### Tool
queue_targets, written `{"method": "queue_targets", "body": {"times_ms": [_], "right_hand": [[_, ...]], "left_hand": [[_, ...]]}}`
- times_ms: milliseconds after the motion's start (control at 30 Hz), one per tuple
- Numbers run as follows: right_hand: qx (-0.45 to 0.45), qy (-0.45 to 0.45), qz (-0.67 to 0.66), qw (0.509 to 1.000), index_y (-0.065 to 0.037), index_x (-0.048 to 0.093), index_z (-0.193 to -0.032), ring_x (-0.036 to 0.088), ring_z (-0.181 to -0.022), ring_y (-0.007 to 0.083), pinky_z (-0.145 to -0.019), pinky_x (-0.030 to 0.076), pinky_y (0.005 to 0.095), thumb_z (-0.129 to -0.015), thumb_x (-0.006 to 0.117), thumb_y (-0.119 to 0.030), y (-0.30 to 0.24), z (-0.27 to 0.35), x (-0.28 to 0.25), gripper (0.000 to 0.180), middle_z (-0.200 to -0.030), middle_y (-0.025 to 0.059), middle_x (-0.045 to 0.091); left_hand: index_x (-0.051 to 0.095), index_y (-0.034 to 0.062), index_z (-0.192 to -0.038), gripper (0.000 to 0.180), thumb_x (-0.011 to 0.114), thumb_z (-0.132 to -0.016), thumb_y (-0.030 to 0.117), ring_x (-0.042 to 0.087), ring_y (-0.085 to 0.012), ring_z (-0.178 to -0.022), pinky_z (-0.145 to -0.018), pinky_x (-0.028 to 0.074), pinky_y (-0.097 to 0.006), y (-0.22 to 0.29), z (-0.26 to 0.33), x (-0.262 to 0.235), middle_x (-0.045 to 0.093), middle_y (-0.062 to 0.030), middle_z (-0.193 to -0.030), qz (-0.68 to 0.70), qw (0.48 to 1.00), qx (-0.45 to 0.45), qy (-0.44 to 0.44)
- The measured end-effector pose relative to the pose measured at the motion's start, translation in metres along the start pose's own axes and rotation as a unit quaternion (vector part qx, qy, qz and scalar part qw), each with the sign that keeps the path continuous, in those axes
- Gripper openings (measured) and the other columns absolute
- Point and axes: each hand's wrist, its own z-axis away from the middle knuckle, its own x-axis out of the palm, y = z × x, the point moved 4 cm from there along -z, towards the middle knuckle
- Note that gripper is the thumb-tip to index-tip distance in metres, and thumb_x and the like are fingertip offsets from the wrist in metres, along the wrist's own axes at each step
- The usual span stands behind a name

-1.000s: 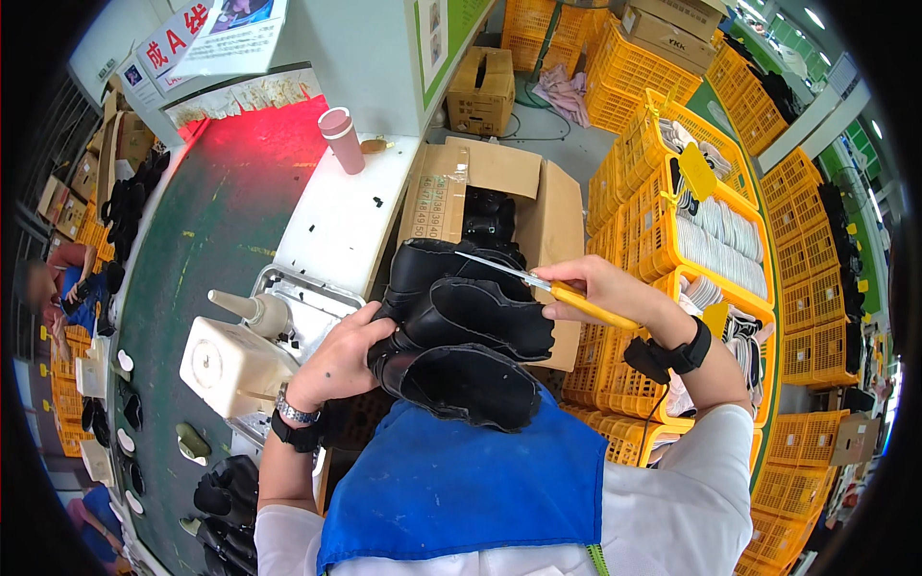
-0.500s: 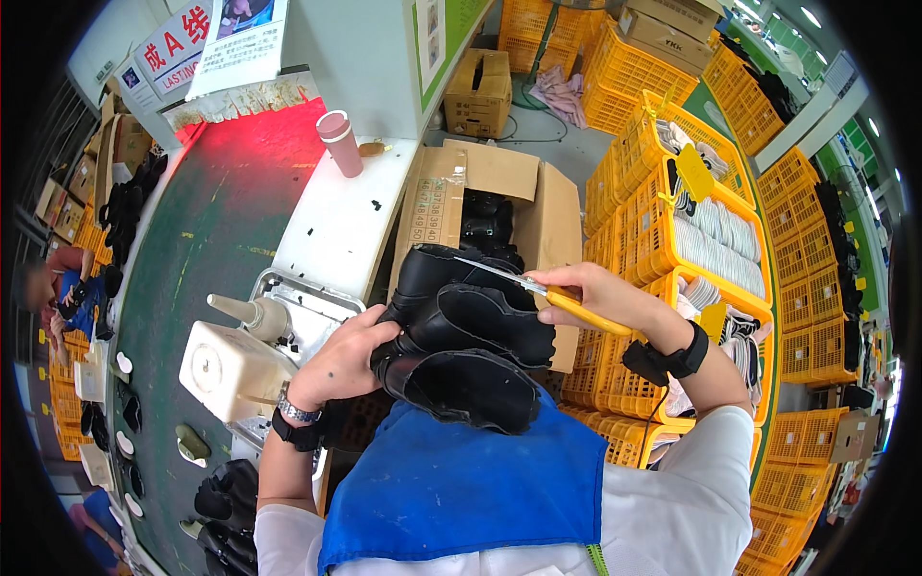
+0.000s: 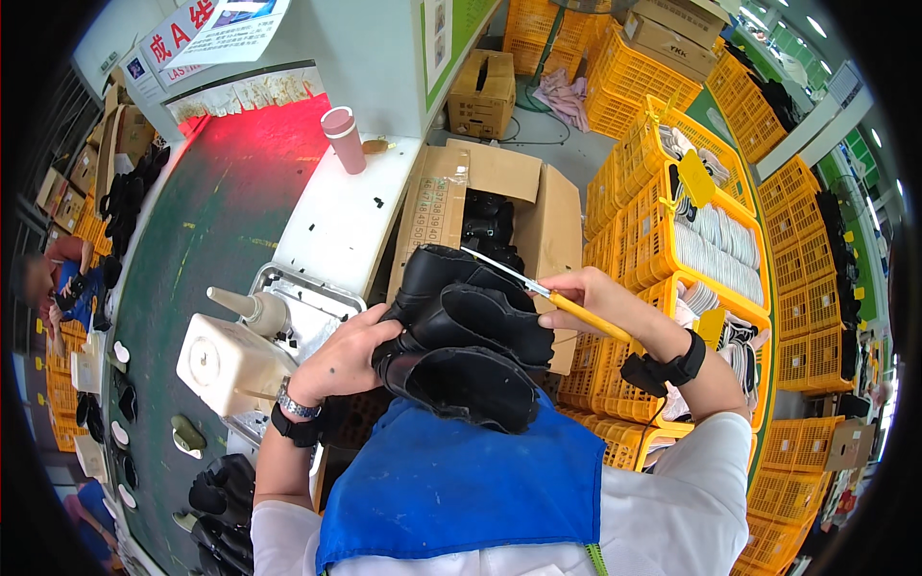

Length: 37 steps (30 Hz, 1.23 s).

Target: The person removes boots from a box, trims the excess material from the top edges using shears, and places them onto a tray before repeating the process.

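My left hand (image 3: 351,350) grips three black shoe uppers (image 3: 471,386) bunched together at their left ends, above the blue apron (image 3: 461,480). Their hollow openings spread toward the right. A pair of yellow-handled scissors (image 3: 588,313) is in my right hand (image 3: 588,296), fingers closed round the handle. The thin metal blade points up and left, over the farthest upper; whether it touches the leather I cannot tell. Just beyond the uppers stands an open cardboard box (image 3: 552,221) with more black footwear inside.
Left of the box, a white ledge (image 3: 331,240) carries a pink cup (image 3: 344,142) and black scraps. A metal tray (image 3: 327,302) with a white container (image 3: 226,365) and a nozzled bottle (image 3: 259,312) is beside my left forearm. Yellow crates (image 3: 624,226) stack up on the right.
The scissors and my right hand have shifted slightly right, and the blade tip has drawn a little away from the left. My left hand and the uppers stay nearly in place.
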Motion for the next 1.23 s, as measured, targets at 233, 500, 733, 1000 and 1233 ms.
{"method": "queue_targets", "body": {"times_ms": [233, 500, 733, 1000, 1233], "right_hand": [[0.025, 0.040, 0.021, 0.999, -0.005, 0.056, -0.117, 0.039, -0.061, 0.0021, -0.053, 0.035, 0.0191, -0.080, 0.070, -0.013, -0.003, -0.002, -0.024, 0.039, -0.069, -0.0076, 0.046], [0.141, 0.089, 0.537, 0.827, -0.009, 0.061, -0.110, 0.063, -0.083, 0.0319, -0.073, 0.050, 0.0395, -0.075, 0.069, -0.035, 0.125, -0.039, -0.067, 0.044, -0.087, 0.0171, 0.064], [0.028, 0.099, 0.193, 0.976, -0.004, 0.060, -0.111, 0.062, -0.093, 0.0317, -0.079, 0.047, 0.0359, -0.069, 0.077, -0.035, 0.100, -0.169, -0.020, 0.055, -0.098, 0.0186, 0.064], [-0.103, -0.008, 0.339, 0.935, -0.007, 0.055, -0.118, 0.061, -0.092, 0.0324, -0.078, 0.048, 0.0387, -0.070, 0.073, -0.020, 0.066, -0.348, 0.087, 0.054, -0.098, 0.0177, 0.064], [-0.140, -0.034, 0.466, 0.873, -0.002, 0.035, -0.135, 0.063, -0.086, 0.0341, -0.082, 0.049, 0.0403, -0.077, 0.061, -0.019, 0.084, -0.467, 0.183, 0.066, -0.091, 0.0217, 0.065]], "left_hand": [[0.060, 0.0023, -0.094, 0.030, 0.073, -0.069, 0.013, 0.055, -0.0358, -0.082, -0.069, 0.045, -0.039, 0.000, 0.000, 0.000, 0.053, -0.0158, -0.090, -0.003, 1.000, -0.015, -0.004], [0.059, 0.0011, -0.095, 0.036, 0.075, -0.065, 0.012, 0.055, -0.0361, -0.086, -0.074, 0.046, -0.036, -0.019, 0.026, -0.006, 0.053, -0.0163, -0.094, 0.028, 0.997, -0.059, 0.041], [0.055, 0.0002, -0.114, 0.059, 0.079, -0.061, 0.009, 0.057, -0.0165, -0.097, -0.088, 0.045, -0.031, -0.029, 0.159, -0.018, 0.061, -0.0052, -0.107, 0.379, 0.780, -0.293, 0.402], [0.039, -0.0002, -0.130, 0.067, 0.066, -0.073, 0.021, 0.052, -0.0240, -0.110, -0.096, 0.041, -0.033, 0.071, 0.296, 0.003, 0.052, -0.0103, -0.123, 0.227, 0.554, -0.198, 0.776], [0.033, 0.0037, -0.135, 0.069, 0.066, -0.077, 0.019, 0.051, -0.0257, -0.114, -0.099, 0.040, -0.034, 0.194, 0.362, 0.075, 0.048, -0.0112, -0.128, 0.021, 0.335, -0.296, 0.895]]}}
